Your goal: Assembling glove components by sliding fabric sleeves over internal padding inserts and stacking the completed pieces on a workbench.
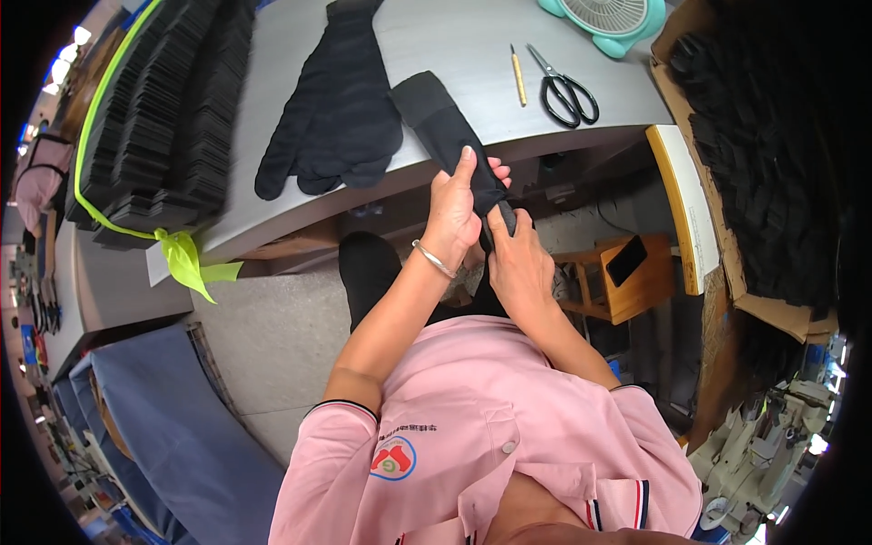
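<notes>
A black fabric glove (pixel 442 127) is held over the front edge of the table, its greyer cuff toward the far left. My left hand (pixel 457 204) is closed round its middle, thumb on top and fingertips showing at the far side. Lower down, my right hand (pixel 520 259) grips the near end of the glove, thumb and fingers close together. Part of that end is hidden by my hands. Left of the held glove, a few more black gloves (pixel 341 118) lie flat in a pile on the grey table (pixel 472 54).
Black-handled scissors (pixel 568 95) and a slim yellow-handled tool (pixel 519 77) lie at the far right, below a turquoise fan (pixel 613 18). A strapped black stack (pixel 150 118) stands left. A carton (pixel 767 309) of black pieces and a wooden stool (pixel 640 295) bearing a phone (pixel 626 261) are right.
</notes>
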`<control>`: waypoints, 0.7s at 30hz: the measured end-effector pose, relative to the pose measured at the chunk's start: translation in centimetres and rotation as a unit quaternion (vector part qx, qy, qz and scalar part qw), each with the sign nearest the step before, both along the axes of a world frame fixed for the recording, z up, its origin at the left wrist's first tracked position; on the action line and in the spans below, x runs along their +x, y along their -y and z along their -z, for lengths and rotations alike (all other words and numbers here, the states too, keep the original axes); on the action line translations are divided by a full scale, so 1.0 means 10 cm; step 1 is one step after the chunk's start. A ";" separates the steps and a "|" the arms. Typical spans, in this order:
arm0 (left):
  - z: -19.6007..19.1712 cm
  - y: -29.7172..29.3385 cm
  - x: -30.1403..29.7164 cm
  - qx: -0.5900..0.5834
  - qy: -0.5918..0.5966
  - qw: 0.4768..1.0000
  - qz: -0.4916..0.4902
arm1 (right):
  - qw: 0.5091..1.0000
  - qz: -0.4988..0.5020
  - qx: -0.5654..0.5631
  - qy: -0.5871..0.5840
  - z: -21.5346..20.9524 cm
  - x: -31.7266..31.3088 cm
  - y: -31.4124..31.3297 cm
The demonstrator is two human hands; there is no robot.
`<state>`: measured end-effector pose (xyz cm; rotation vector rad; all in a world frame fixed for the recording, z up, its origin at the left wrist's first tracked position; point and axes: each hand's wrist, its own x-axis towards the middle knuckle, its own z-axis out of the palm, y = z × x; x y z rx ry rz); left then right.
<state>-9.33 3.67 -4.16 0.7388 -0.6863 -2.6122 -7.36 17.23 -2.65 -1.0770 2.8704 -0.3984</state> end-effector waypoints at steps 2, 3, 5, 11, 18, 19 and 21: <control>-0.01 -0.06 0.00 -0.002 0.017 0.999 -0.038 | 1.000 0.001 -0.003 -0.013 0.09 -0.04 0.02; 0.03 -0.11 0.03 -0.003 0.018 0.999 -0.036 | 1.000 -0.004 -0.005 -0.027 0.12 -0.08 0.04; 0.13 -0.23 0.10 -0.074 0.005 0.997 -0.012 | 0.999 0.004 0.003 -0.033 0.17 -0.15 0.14; 0.14 -0.19 0.17 -0.031 -0.001 0.999 0.035 | 0.997 -0.019 -0.032 -0.067 0.27 -0.19 0.19; 0.06 -0.34 0.11 -0.067 -0.006 0.998 0.004 | 0.999 0.017 -0.025 -0.021 0.09 -0.11 0.07; 0.08 -0.40 0.14 -0.049 -0.027 0.998 0.026 | 0.999 0.034 -0.015 -0.037 0.15 -0.16 0.10; 0.10 -0.37 0.21 -0.059 -0.013 0.997 0.056 | 0.999 0.043 0.002 -0.021 0.20 -0.16 0.14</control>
